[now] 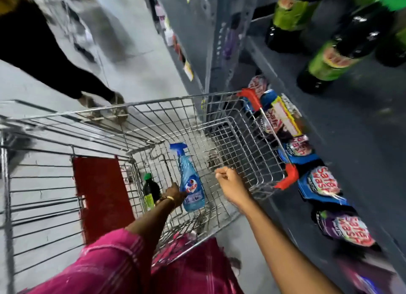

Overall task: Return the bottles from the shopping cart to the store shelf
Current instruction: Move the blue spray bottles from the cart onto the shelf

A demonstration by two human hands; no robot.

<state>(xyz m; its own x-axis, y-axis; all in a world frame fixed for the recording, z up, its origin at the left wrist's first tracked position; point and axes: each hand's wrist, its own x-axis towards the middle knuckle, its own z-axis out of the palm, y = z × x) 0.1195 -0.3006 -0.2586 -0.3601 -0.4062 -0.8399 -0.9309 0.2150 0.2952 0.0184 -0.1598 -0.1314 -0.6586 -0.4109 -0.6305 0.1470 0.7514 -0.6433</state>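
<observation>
Left hand, in a pink sleeve with a gold bangle, reaches into the shopping cart and touches the lower body of the blue spray bottle; whether its grip has closed cannot be told. Right hand hangs above the cart as an empty fist, just right of that bottle. A dark bottle with green cap stands left of the left hand. Right of the cart, the grey store shelf carries dark green-labelled bottles above, pouches below. Beyond, a person in black stands on the aisle floor.
</observation>
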